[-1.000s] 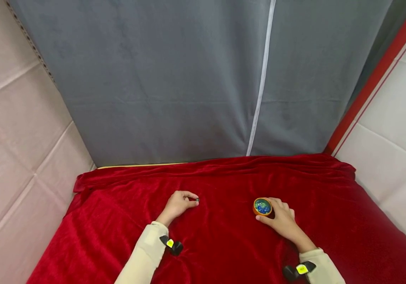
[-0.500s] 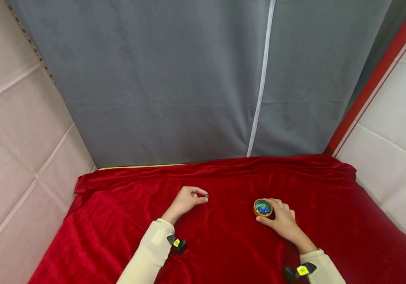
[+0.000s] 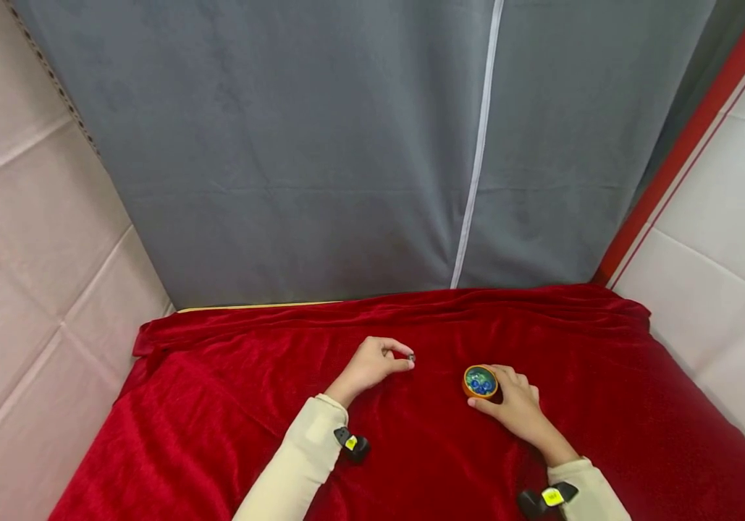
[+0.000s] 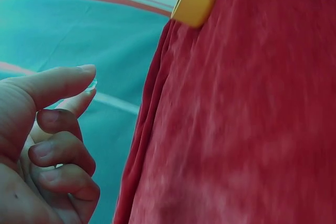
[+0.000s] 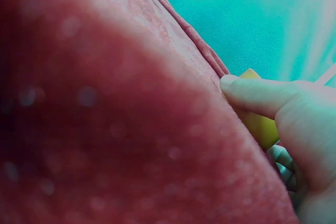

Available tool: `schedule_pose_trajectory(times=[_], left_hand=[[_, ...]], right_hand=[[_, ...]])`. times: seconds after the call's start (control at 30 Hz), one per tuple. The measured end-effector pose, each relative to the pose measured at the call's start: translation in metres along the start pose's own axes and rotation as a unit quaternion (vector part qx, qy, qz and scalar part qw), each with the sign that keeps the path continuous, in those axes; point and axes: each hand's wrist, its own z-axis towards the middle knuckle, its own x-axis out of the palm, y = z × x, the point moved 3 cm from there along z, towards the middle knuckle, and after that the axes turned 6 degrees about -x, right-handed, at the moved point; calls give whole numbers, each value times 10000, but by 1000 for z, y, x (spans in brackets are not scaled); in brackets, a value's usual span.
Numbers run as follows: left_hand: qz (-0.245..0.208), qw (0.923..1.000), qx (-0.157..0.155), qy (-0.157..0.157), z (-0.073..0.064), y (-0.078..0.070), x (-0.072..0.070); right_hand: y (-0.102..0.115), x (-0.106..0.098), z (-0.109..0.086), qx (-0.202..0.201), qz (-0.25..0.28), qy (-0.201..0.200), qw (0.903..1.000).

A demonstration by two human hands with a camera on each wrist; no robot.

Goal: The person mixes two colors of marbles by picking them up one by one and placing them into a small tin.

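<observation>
Between the thumb and index fingertip of my left hand (image 3: 372,363) is a small glassy bead-like piece (image 3: 411,357), dark in the head view. The left wrist view shows a clear, shiny edge of that piece (image 4: 92,85), mostly hidden by the fingertips; the other fingers curl loosely. My right hand (image 3: 519,402) grips a small round orange-yellow bowl (image 3: 465,388) by its right side, thumb at the near rim and fingers behind. Shiny blue and green pieces (image 3: 481,382) lie inside the bowl. The left fingertips are a short way left of the bowl, above the cloth.
A wrinkled red velvet cloth (image 3: 424,463) covers the table, bunched along its back edge. Behind it hangs a grey curtain (image 3: 307,159) with a white strip. Pale panels stand on the left (image 3: 33,217) and right (image 3: 730,289). Each sleeve carries a small black camera.
My left hand has moved steadily right and slightly away from me, bringing the small glassy piece closer to the bowl. My right hand and the bowl have stayed in place.
</observation>
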Motion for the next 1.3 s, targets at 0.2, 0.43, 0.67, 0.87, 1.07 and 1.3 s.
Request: schedule_pose_trajectory(times=[0.2, 0.43, 0.67, 0.87, 1.07, 1.3], left_hand=[[-70, 9997, -24, 241, 5, -12, 23], [-26, 9991, 164, 398, 12, -24, 53], [-50, 9983, 187, 548, 17, -29, 69], [-65, 9982, 91, 588, 19, -25, 74], [-104, 9983, 48, 577, 22, -24, 81], [7, 9981, -6, 618, 23, -21, 87]], right_hand=[[0, 0, 0, 65, 17, 66, 10000], [1, -1, 0, 47, -94, 40, 9999], [3, 0, 0, 57, -149, -4, 9999], [9, 4, 5, 9, -55, 95, 9999], [10, 4, 5, 17, -20, 116, 9999], [8, 5, 5, 30, -51, 59, 10000]])
